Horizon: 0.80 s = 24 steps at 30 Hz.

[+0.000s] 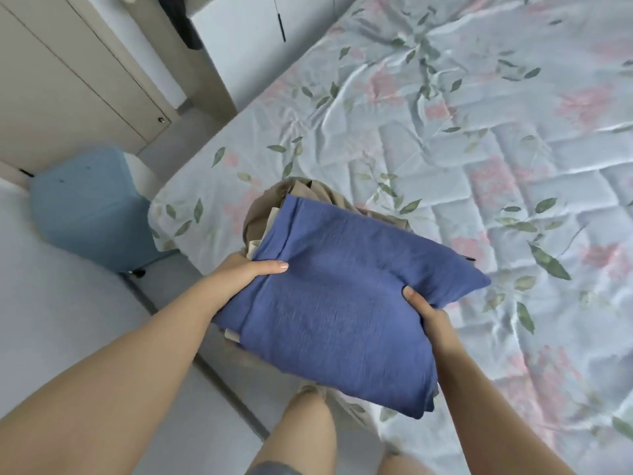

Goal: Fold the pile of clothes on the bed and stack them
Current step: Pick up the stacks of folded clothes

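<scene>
A folded blue garment (342,303) lies on top of a stack that I hold up over the near corner of the bed (479,166). Beneath it a tan garment (270,207) and cream cloth (260,248) stick out at the far left. My left hand (246,272) grips the stack's left edge, thumb on top of the blue cloth. My right hand (424,310) grips the right edge, thumb pressed into the blue fabric; the fingers of both hands are hidden under the stack.
The bed has a wrinkled floral sheet with pink flowers and green leaves. A light blue box (92,207) stands on the floor left of the bed. A beige wardrobe door (68,80) is at the top left. My legs show at the bottom.
</scene>
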### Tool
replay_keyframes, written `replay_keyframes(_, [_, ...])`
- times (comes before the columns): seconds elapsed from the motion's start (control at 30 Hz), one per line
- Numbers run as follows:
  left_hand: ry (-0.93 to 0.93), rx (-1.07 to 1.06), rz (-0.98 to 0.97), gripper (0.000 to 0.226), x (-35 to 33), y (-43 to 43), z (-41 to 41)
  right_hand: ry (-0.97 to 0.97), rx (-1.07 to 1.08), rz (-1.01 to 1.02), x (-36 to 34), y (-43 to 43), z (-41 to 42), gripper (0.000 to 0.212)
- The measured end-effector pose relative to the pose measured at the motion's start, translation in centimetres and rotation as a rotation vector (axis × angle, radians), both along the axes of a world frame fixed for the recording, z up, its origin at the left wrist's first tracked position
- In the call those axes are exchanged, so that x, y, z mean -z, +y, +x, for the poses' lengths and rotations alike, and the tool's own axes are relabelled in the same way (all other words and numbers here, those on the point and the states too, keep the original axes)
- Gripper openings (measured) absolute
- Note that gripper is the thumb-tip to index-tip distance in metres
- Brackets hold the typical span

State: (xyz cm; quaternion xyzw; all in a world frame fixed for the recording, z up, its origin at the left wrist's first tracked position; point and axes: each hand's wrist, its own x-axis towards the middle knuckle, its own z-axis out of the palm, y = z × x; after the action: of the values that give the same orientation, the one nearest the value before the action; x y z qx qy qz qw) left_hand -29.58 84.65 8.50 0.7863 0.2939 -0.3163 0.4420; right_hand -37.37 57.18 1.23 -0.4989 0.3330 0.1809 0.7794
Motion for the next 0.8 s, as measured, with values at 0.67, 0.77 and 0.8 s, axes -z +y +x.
replay_keyframes(0.67, [-0.185,0.945,0.547,0.073,9.8,-6.8,-1.0,0.387,-0.061,-0.483,5.1,4.7,-4.6,0.077])
replay_keyframes(0.77, [-0.193,1.06,0.509,0.067,7.8,-10.3,-3.9,0.324,-0.187,-0.657,3.4,1.1,-7.5,0.073])
replay_keyframes(0.8, [-0.202,1.116,0.516,0.065,7.3,-11.7,-5.2,0.306,-0.219,-0.706,2.9,-0.4,-8.7,0.072])
